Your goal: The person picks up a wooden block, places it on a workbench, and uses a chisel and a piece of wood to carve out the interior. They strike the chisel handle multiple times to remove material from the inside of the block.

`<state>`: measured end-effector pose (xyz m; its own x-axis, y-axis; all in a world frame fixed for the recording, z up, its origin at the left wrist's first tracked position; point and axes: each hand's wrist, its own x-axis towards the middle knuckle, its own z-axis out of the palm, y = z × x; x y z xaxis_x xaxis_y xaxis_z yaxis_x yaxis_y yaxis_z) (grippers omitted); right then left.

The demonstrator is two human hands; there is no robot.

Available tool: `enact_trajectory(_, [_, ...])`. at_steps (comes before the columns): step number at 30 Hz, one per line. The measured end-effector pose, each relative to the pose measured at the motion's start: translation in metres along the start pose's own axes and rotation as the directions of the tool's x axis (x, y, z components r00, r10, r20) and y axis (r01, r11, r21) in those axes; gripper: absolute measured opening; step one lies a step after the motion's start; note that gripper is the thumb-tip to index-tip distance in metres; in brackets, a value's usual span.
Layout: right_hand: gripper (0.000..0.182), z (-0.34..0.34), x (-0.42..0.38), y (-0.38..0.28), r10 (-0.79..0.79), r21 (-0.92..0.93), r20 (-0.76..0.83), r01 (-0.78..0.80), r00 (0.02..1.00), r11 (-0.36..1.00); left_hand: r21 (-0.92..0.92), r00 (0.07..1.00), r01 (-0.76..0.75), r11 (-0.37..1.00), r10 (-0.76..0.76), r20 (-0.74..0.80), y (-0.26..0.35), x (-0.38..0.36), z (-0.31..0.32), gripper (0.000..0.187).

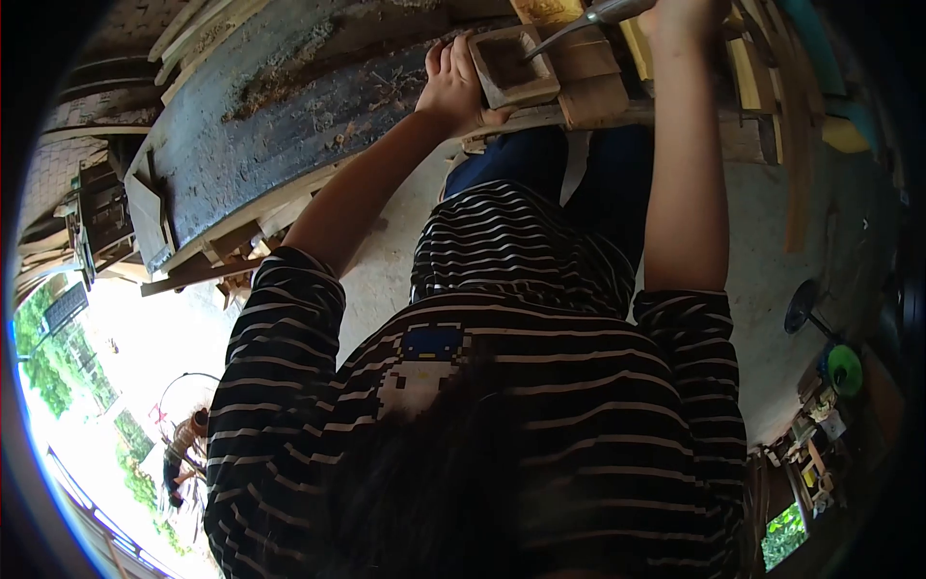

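A small square wooden block with a hollowed middle (548, 87) sits near the front edge of the workbench, at the top of the view. My left hand (455, 85) grips its left side, with the fingers over the far side and the thumb along the near edge. My right hand (683, 21) is closed around the end of a chisel-like carving tool (606, 12), partly cut off by the top edge of the frame. The tool's thin metal shaft slants down to the left, its tip inside the hollow. Flat wood pieces (590, 96) lie right beside the block.
The dark, worn workbench top (318, 130) stretches left, with a pile of shavings (275, 82) on it. Long wooden strips (772, 87) stand at the right. A fan with a green centre (841, 370) is at the far right. Another person (183, 449) is at lower left.
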<state>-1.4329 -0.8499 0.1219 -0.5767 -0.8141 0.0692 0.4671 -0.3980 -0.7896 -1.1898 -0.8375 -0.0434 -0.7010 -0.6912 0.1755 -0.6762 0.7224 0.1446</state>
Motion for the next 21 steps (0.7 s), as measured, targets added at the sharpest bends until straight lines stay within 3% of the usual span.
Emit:
enact_trajectory(2, [0.016,0.002,-0.006,-0.001,-0.059,-0.01,-0.008,0.059,0.998,0.998,-0.01,1.0,-0.006,1.0,0.006,-0.015,-0.001,0.002,-0.001,0.126])
enact_trajectory(5, [0.016,-0.003,-0.014,-0.005,-0.143,-0.014,0.024,0.143,0.989,0.99,0.066,0.994,0.049,0.997,-0.056,0.097,0.003,0.002,-0.006,0.124])
enact_trajectory(7, [0.017,-0.008,-0.013,-0.006,-0.003,0.137,-0.1,0.017,0.995,0.99,0.081,0.993,0.069,0.994,-0.076,0.09,0.009,0.002,-0.008,0.123])
enact_trajectory(8, [0.016,-0.019,-0.003,-0.004,0.002,0.26,-0.127,0.031,0.992,0.965,0.094,0.99,0.091,0.991,-0.1,0.095,0.011,0.003,-0.01,0.122])
enact_trajectory(10, [0.009,-0.042,0.009,-0.011,0.033,0.216,0.134,-0.061,0.99,0.975,0.069,0.993,0.094,0.993,-0.098,0.063,0.012,0.003,-0.009,0.121])
enact_trajectory(11, [0.008,-0.047,0.012,-0.01,0.005,0.131,0.081,-0.015,0.997,0.991,0.076,0.991,0.098,0.992,-0.104,0.081,0.012,0.003,-0.01,0.121])
enact_trajectory(13, [0.007,-0.029,-0.004,-0.022,-0.072,0.052,0.23,0.062,0.971,0.997,0.051,0.991,0.099,0.994,-0.103,0.09,0.01,0.003,-0.011,0.121])
enact_trajectory(17, [0.009,0.01,-0.027,-0.035,-0.143,-0.005,0.538,0.173,0.831,0.985,0.014,0.988,0.115,0.993,-0.116,0.101,0.011,0.004,-0.015,0.123])
enact_trajectory(18, [0.01,0.011,-0.021,-0.026,-0.224,-0.014,0.644,0.304,0.732,0.953,0.015,0.988,0.115,0.993,-0.116,0.103,0.012,0.004,-0.015,0.123])
enact_trajectory(21, [0.009,0.022,-0.027,-0.022,-0.116,-0.103,0.646,0.237,0.754,0.966,0.033,0.99,0.106,0.994,-0.108,0.094,0.012,0.003,-0.016,0.124])
